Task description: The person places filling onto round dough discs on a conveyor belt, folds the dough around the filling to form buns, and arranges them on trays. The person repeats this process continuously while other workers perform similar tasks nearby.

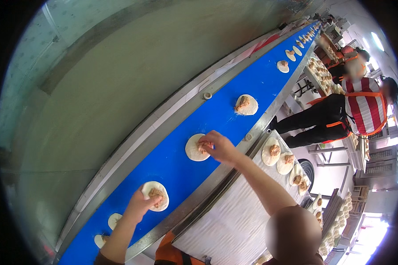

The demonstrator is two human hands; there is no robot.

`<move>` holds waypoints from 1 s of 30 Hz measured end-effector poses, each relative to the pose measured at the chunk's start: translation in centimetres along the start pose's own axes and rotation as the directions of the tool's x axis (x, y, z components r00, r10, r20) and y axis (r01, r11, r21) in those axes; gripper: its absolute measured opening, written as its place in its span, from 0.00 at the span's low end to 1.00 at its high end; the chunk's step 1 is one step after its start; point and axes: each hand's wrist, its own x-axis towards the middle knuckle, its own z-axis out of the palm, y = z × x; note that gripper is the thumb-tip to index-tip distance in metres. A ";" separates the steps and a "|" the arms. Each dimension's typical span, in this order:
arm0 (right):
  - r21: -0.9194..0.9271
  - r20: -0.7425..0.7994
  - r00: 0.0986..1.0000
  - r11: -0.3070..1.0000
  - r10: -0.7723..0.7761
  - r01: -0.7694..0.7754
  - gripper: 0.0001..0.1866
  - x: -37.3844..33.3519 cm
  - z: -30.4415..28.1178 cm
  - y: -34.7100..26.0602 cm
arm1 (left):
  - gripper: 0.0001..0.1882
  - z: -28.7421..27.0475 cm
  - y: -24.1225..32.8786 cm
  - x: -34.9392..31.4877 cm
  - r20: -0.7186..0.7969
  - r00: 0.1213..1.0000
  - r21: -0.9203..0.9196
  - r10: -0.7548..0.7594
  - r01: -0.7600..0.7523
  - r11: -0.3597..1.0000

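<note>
A blue belt runs beneath both grips. The left hand grasps a pale dough disc topped with lumpy tan filling; beyond it, the right hand touches a second disc, its grip unclear.

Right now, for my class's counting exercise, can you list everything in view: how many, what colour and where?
conveyor belt: one, blue, diagonal, lower left to upper right
filled dough rounds: many, cream with brownish filling, along the belt
lined surface: one, whitish, lower centre
more filled rounds: four, cream and brown, beyond the right forearm
dough pieces: too many to count, cream, far right
co-workers: at least two, one red-and-white striped, upper right
wall: one, greenish grey, upper left
left hand: one, bare, gripping a round lower left of centre
right hand: one, bare, centre, fingers on another round's filling
</note>
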 end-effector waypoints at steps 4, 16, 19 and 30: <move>-0.316 -0.056 0.997 0.948 -0.046 0.026 0.21 -0.3 3.4 -3.7 | 0.23 1.2 -3.5 -3.4 -0.025 0.998 -0.156 -0.061 0.056 0.986; -0.020 0.142 0.990 1.000 -0.009 0.012 0.15 -0.9 12.5 -8.4 | 0.27 1.3 -5.1 -5.2 0.199 0.968 -0.405 -0.154 0.224 0.887; 0.375 0.100 0.982 0.909 0.158 -0.184 0.20 -8.5 10.2 -8.6 | 0.29 2.6 -2.7 -5.5 0.311 0.948 -0.436 -0.064 0.202 0.877; 0.549 -0.305 0.517 0.592 0.800 -0.591 0.25 -32.7 -9.8 5.3 | 0.26 31.6 5.5 5.7 0.730 0.680 0.057 0.068 -0.160 0.985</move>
